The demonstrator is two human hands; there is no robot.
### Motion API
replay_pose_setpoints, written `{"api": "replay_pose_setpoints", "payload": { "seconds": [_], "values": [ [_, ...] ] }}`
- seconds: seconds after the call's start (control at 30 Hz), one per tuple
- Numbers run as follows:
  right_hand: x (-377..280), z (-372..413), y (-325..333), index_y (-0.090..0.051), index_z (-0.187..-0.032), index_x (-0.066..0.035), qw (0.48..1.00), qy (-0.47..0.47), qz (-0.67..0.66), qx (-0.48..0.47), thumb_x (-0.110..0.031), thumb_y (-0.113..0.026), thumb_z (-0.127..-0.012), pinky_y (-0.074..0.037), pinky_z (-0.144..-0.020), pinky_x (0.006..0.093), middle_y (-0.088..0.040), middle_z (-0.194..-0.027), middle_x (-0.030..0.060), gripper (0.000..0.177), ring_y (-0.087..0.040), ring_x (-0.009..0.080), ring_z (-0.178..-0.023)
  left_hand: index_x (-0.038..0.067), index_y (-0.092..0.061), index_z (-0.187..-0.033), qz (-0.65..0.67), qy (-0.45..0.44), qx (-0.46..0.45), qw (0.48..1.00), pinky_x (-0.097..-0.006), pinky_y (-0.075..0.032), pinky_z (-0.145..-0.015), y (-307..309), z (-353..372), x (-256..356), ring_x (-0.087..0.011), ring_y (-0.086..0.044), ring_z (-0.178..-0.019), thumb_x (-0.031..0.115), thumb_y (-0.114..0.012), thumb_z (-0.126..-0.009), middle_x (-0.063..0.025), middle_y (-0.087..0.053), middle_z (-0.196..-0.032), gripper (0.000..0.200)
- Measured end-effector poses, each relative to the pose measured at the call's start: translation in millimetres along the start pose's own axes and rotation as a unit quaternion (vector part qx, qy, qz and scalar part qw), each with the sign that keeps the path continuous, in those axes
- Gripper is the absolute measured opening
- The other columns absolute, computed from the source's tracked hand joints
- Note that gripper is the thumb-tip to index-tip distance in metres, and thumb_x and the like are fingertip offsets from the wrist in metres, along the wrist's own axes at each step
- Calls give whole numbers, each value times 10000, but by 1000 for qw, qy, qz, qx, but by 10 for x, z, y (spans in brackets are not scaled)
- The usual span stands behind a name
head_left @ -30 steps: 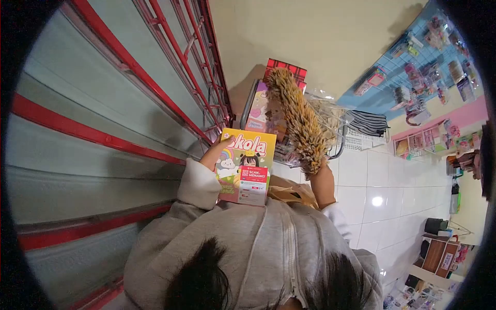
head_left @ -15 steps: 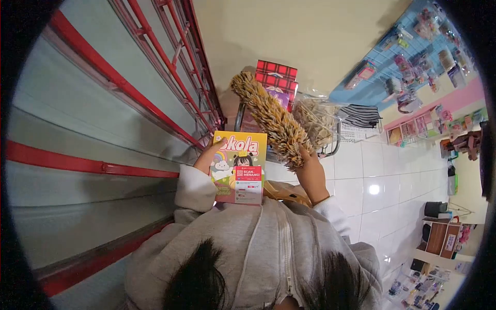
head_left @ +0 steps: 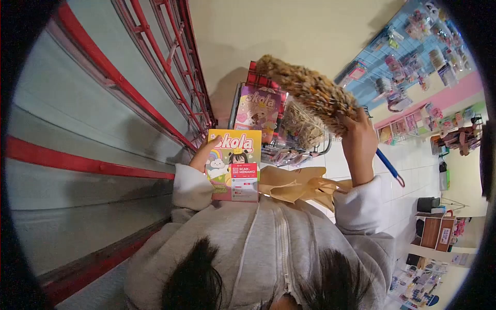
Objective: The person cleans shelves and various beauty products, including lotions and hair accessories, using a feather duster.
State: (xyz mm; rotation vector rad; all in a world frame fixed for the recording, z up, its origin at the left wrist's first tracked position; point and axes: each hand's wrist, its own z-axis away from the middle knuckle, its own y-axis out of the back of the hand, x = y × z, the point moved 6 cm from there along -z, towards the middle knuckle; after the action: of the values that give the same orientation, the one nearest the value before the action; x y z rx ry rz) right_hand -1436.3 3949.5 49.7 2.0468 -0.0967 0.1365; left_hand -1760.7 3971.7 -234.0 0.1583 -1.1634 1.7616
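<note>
My left hand [head_left: 202,156] is closed around the left edge of a yellow and pink "skola" notebook pack [head_left: 222,155], held close to my chest, its cover facing up. A red and white label is on its lower right. In my right hand [head_left: 360,147] is a fluffy brown duster [head_left: 310,90], gripped where the bristles meet its blue handle [head_left: 388,168]. The duster head reaches up and left over a purple "skola" pack [head_left: 258,111], which leans against red plaid packs [head_left: 258,77].
Clear plastic bags [head_left: 305,124] lie beside the purple pack on a metal-framed rack [head_left: 324,147]. Brown paper [head_left: 294,186] hangs below my arms. Red bars [head_left: 108,72] of a folding door run along the left. Goods hang on a blue wall grid [head_left: 385,51] at right.
My right hand has swung the duster up and right, uncovering the purple pack and showing the blue handle. The notebook pack in my left hand has shifted slightly left.
</note>
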Motion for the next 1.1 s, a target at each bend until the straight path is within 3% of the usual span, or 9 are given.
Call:
{"api": "replay_pose_setpoints", "payload": {
  "seconds": [0.1, 0.2, 0.3, 0.6, 0.7, 0.8, 0.9, 1.0, 1.1],
  "values": [
    [-196, -182, -75, -735, -904, -204, 997, 76, 0, -17, -20, -568, -714, -501, -673, 372, -560, -960, 80, 313, -593, 264, -845, 70, -562, -1115, -2, -33, 17, 999, -357, -551, -686, -27, 34, 25, -216, -669, -813, 295, -617, -881, -129, -670, -992, 329],
    [-329, -337, -143, -733, -849, -201, 991, 121, 25, -44, -38, -566, -722, -512, -678, 365, -567, -961, 74, 265, -593, 257, -842, 72, -568, -1100, -3, -39, 30, 999, -355, -547, -683, -140, 155, 105, -213, -669, -801, 298, -635, -866, -121, -673, -979, 332],
    [-284, -448, -196, -728, -823, -189, 987, 129, 75, -59, -58, -569, -724, -514, -678, 367, -567, -965, 76, 228, -592, 262, -832, 137, -504, -1160, -19, -25, 27, 999, -335, -538, -724, -127, 174, 134, -187, -643, -866, 254, -605, -891, -77, -629, -1019, 311],
    [-23, -630, 51, -717, -801, -147, 991, 77, 106, -27, -69, -562, -732, -510, -652, 388, -548, -922, 101, 187, -592, 290, -804, 132, -510, -1177, 19, -8, 8, 1000, -345, -537, -725, 11, 45, 37, -193, -641, -890, 255, -616, -886, -69, -630, -1044, 334],
    [-90, -677, 33, -718, -849, -171, 993, 50, 104, -13, -72, -554, -750, -511, -644, 390, -539, -920, 100, 215, -591, 292, -804, 74, -572, -1093, 5, -58, 29, 998, -360, -545, -687, 18, 44, 68, -206, -668, -786, 304, -632, -868, -116, -678, -948, 327],
    [-166, -706, -78, -713, -885, -202, 997, 42, 63, 16, -88, -555, -767, -510, -633, 388, -528, -906, 97, 228, -588, 287, -805, 131, -495, -1187, -21, -57, 11, 998, -354, -538, -726, -40, 100, 129, -198, -638, -892, 255, -607, -891, -77, -630, -1034, 340],
    [-298, -736, -220, -677, -750, -129, 997, 69, 28, 20, -121, -581, -747, -502, -614, 388, -533, -888, 108, 97, -592, 281, -764, 131, -492, -1181, -13, -25, 24, 999, -354, -538, -724, -25, 134, 114, -194, -638, -887, 256, -603, -892, -81, -628, -1033, 334],
    [-365, -726, -413, -680, -730, -126, 995, 90, 35, 18, -127, -590, -736, -510, -626, 385, -549, -897, 103, 90, -599, 278, -764, 73, -558, -1099, -1, -46, 32, 998, -354, -546, -678, -74, 156, 130, -208, -666, -795, 291, -618, -880, -123, -669, -977, 314],
    [-346, -693, -542, -679, -727, -112, 995, 85, 56, -10, -125, -595, -731, -520, -621, 380, -561, -902, 99, 86, -608, 277, -780, 74, -556, -1101, -2, -58, 36, 998, -353, -544, -685, -67, 154, 137, -203, -663, -805, 289, -618, -882, -120, -667, -981, 314]
  ]
}}
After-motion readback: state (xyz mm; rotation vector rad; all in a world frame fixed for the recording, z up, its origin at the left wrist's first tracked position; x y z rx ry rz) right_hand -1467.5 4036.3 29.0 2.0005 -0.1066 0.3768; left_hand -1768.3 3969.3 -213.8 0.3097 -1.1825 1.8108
